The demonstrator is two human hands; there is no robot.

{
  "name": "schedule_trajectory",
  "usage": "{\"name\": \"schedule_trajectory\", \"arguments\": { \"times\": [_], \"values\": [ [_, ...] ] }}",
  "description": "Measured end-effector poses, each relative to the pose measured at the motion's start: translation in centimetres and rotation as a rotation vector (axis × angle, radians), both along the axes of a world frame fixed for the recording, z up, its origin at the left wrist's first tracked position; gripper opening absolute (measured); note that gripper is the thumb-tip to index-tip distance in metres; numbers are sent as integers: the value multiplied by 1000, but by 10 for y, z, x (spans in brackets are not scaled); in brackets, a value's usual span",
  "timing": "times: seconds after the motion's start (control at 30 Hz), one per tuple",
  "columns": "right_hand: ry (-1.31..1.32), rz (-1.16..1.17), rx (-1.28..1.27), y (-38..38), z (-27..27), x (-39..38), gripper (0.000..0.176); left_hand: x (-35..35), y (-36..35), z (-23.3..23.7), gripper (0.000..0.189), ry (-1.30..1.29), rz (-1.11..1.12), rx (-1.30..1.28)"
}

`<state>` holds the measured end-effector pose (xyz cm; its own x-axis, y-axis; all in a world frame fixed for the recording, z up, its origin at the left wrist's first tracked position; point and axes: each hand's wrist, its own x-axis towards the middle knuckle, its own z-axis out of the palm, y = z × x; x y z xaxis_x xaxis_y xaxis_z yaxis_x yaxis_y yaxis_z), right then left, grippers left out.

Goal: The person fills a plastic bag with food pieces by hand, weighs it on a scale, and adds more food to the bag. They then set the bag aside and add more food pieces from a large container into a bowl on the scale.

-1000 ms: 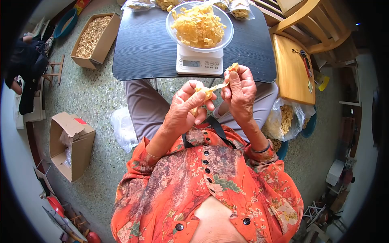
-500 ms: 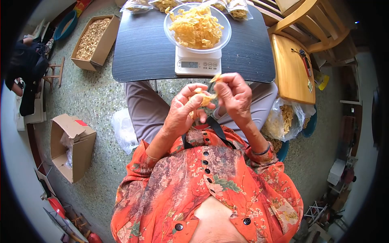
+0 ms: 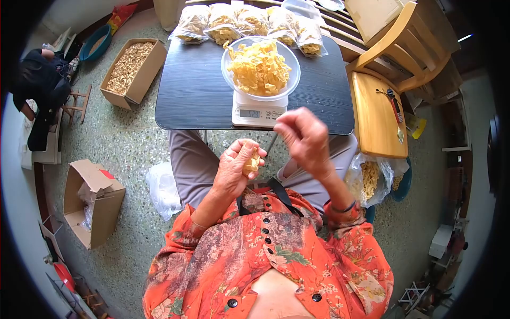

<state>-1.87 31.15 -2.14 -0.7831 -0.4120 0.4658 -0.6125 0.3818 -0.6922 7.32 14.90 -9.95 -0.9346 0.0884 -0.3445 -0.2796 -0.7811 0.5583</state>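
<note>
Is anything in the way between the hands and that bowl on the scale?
Nothing visible. The right hand hangs just before the scale, whose bowl is uncovered; the left hand holds yellow pieces lower down.

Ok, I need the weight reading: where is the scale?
Head view, upper centre: the scale sits on the dark table under the bowl, just beyond the right hand.
</note>
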Motion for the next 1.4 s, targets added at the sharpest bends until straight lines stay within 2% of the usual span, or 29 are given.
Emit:
{"name": "schedule_trajectory", "arguments": {
  "times": [0.1,0.13,0.2,0.27,0.37,0.43,0.57,0.7,0.8,0.97,1.03,1.4],
  "values": [
    [49,-96,-2,8,29,-42,13,1,-3,5,15,12,-18,-21],
    [51,-97,-2,7,38,-56,13,1,-3,7,14,6,-33,-21],
    [221,-63,75,3,53,-81,11,2,-4,9,13,-3,-51,-17],
    [203,-14,100,-4,60,-95,9,3,-3,10,12,-29,-61,8],
    [127,93,76,-17,57,-110,9,4,-4,9,12,-16,-72,36],
    [99,170,172,-27,55,-111,9,5,-4,5,13,-20,-87,37],
    [263,171,298,-49,47,-111,18,6,-4,1,13,-23,-108,35],
    [429,133,292,-59,36,-113,25,7,-5,-5,13,-26,-120,45],
    [289,130,333,-59,44,-121,31,8,-8,-3,12,-38,-107,43],
    [324,75,491,-65,43,-115,37,8,-10,-8,13,-49,-89,27],
    [376,59,491,-68,36,-116,34,9,-9,-8,13,-59,-92,26],
    [280,21,326,-58,20,-126,24,11,-11,-19,17,-74,-52,12]
  ]
}}
